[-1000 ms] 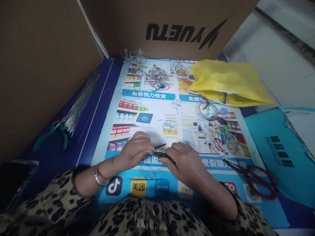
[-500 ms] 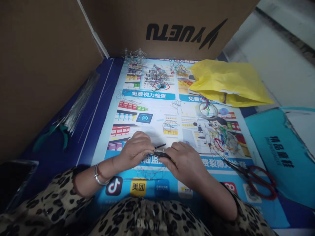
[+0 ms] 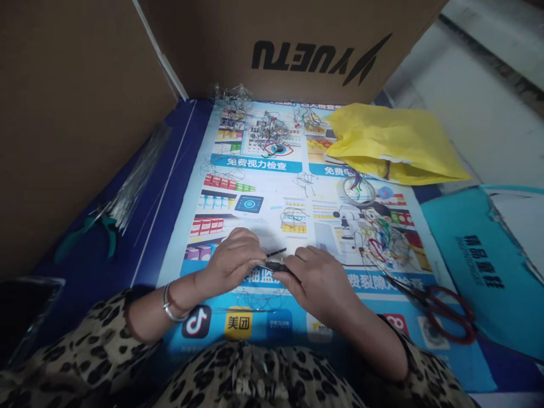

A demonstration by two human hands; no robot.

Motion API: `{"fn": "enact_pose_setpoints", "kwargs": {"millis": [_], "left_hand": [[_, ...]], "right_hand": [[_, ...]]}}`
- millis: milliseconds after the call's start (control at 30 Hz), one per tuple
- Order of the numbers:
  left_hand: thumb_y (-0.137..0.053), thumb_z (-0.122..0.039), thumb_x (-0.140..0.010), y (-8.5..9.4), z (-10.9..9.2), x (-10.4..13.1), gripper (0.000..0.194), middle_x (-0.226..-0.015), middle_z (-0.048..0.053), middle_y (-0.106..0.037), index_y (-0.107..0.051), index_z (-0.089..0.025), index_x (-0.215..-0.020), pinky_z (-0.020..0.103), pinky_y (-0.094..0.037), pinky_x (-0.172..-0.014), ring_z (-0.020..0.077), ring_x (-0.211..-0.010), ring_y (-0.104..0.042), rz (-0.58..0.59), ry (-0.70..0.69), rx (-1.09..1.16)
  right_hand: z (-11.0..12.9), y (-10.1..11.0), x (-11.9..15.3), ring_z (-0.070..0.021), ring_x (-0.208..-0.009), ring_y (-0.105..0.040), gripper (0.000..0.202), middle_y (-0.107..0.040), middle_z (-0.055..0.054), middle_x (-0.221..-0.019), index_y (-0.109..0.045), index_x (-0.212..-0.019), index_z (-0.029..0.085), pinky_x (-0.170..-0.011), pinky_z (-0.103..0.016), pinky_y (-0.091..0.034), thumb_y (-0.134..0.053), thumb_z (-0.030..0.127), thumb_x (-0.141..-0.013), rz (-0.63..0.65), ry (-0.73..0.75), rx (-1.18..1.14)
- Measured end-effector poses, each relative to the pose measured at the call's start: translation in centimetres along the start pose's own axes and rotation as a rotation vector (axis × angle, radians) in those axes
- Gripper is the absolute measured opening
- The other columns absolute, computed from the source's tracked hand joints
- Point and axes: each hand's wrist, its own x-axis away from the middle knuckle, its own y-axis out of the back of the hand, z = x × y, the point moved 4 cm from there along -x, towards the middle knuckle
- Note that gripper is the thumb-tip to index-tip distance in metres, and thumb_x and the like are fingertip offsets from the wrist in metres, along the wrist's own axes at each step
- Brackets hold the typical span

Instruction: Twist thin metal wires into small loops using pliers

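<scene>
My left hand [image 3: 233, 258], with a silver bangle at its wrist, pinches a thin dark piece [image 3: 277, 252] whose end sticks out to the right. Closed around a dark tool that looks like pliers [image 3: 276, 266], my right hand [image 3: 317, 277] holds it with the jaws pointing at my left fingertips. The tool's handles are mostly hidden in my palm. Just below the hands, a thin wire piece with small beads [image 3: 259, 299] lies on the printed sheet [image 3: 170, 266].
Wire tangles [image 3: 272, 130] lie at the back, more [image 3: 386, 241] at right near red-handled scissors [image 3: 448, 314] and a tape roll [image 3: 359, 190]. A yellow bag [image 3: 395, 141] and teal bag [image 3: 463, 249] are right; teal pliers [image 3: 111, 238] and a wire bundle [image 3: 136, 181] left. Cardboard [image 3: 204, 45] stands behind.
My right fingers have shifted slightly around the dark tool, and its yellowish part beside them no longer shows. My left hand stays almost in place.
</scene>
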Motion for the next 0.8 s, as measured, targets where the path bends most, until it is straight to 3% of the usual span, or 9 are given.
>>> {"fn": "enact_pose_setpoints", "kwargs": {"millis": [233,567,800], "left_hand": [[-0.048,-0.018,-0.087,0.1,-0.3,-0.4,0.010,-0.072,0.003,-0.061,-0.058,-0.019,-0.088,0.036,-0.045,-0.072,0.0170,-0.075,-0.053,-0.021,0.022,-0.048],[-0.054,-0.012,-0.080,1.0,0.5,0.0,0.008,-0.071,0.001,-0.056,-0.057,-0.019,-0.081,0.032,-0.044,-0.066,0.0148,-0.071,-0.051,-0.276,0.220,-0.105],[-0.055,-0.010,-0.079,1.4,0.3,-0.3,0.007,-0.071,0.002,-0.057,-0.056,-0.017,-0.080,0.033,-0.044,-0.069,0.0154,-0.071,-0.052,-0.354,0.236,-0.130]], "right_hand": [[0.0,-0.1,-0.1,-0.0180,-0.071,-0.050,0.033,-0.058,-0.004,-0.071,-0.062,-0.076,0.018,-0.064,-0.029,-0.029,-0.046,0.044,-0.087,-0.032,0.006,-0.009],[-2.4,1.0,-0.1,-0.0194,-0.076,-0.050,0.035,-0.056,-0.007,-0.071,-0.062,-0.078,0.016,-0.069,-0.030,-0.034,-0.043,0.043,-0.089,-0.171,-0.074,-0.055],[-3.5,0.8,0.1,-0.0199,-0.077,-0.052,0.032,-0.057,-0.006,-0.075,-0.062,-0.079,0.017,-0.071,-0.030,-0.034,-0.046,0.043,-0.087,-0.128,-0.110,-0.031]]}}
